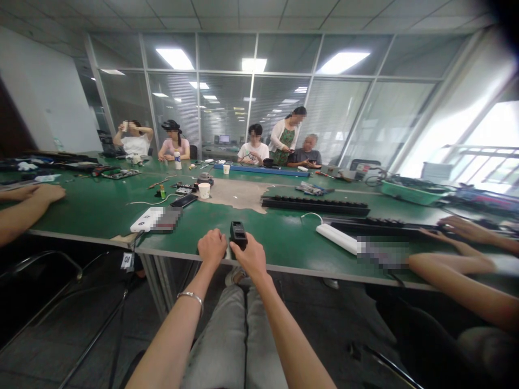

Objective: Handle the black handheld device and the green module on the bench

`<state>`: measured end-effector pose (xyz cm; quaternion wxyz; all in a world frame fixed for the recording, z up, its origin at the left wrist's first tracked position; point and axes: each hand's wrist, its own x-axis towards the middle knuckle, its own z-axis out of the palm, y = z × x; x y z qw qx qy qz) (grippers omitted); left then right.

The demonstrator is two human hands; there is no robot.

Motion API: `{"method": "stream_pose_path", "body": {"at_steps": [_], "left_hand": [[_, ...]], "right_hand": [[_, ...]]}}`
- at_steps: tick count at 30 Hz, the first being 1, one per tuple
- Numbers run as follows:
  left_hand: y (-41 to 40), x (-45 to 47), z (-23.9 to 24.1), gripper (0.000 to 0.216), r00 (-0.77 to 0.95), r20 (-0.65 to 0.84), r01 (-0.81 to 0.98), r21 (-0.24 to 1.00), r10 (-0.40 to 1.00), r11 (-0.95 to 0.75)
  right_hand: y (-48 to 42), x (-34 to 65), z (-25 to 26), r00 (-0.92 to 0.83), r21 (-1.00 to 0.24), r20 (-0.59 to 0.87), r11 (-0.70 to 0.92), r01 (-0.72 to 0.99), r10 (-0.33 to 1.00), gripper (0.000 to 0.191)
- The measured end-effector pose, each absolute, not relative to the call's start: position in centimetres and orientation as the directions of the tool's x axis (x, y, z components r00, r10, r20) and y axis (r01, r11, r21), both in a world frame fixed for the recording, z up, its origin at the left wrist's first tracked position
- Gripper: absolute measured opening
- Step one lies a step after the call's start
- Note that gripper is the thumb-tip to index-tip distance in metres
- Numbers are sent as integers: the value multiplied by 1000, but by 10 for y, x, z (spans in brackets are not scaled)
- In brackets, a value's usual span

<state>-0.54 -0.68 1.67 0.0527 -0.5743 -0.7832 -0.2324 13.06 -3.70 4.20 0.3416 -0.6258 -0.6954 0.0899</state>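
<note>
My right hand (252, 255) is closed around a small black rectangular block (238, 233) near the table's front edge. The block's upper face has recessed, lighter-toned windows, and its exact kind is unclear. Just left of it, my left hand (212, 247) rests as a loose fist on the green tabletop (194, 224), apart from the block. Nothing shows in that fist, and a bracelet (191, 299) circles the wrist.
Left of my hands lie a white power bank-like box (146, 220) and a black phone-like slab (184, 200). Beyond stand a paper cup (204, 190) and a long black strip (315, 206). A white bar (337, 239) lies right, near a neighbour's arms (454, 281). Another person's hands (47, 193) rest left.
</note>
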Motion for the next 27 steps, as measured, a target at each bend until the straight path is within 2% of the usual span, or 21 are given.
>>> {"method": "stream_pose_path", "body": {"at_steps": [5, 10, 12, 16, 20, 24, 27], "left_hand": [[-6, -4, 16, 33, -321, 359, 929, 297, 876, 219], [-6, -3, 17, 34, -323, 348, 927, 303, 880, 220], [-6, -3, 17, 35, -322, 348, 927, 304, 881, 218], [-6, -3, 16, 34, -317, 349, 926, 314, 882, 209], [-6, -2, 16, 33, -321, 345, 924, 317, 882, 212], [-7, 0, 17, 33, -318, 344, 928, 302, 884, 217], [-9, 1, 18, 34, -267, 349, 943, 284, 898, 170]], "right_hand": [[-37, 130, 44, 41, -481, 362, 149, 864, 931, 40], [-33, 133, 31, -13, -549, 399, 250, 797, 917, 42], [-26, 134, 27, -28, -582, 449, 317, 749, 893, 52], [-11, 141, 19, -30, -612, 538, 415, 674, 842, 82], [-7, 152, 8, -108, -606, 507, 442, 661, 855, 96], [-18, 152, 0, -171, -497, 527, 465, 733, 833, 95], [-24, 147, 0, -141, -453, 528, 418, 787, 837, 80]]}}
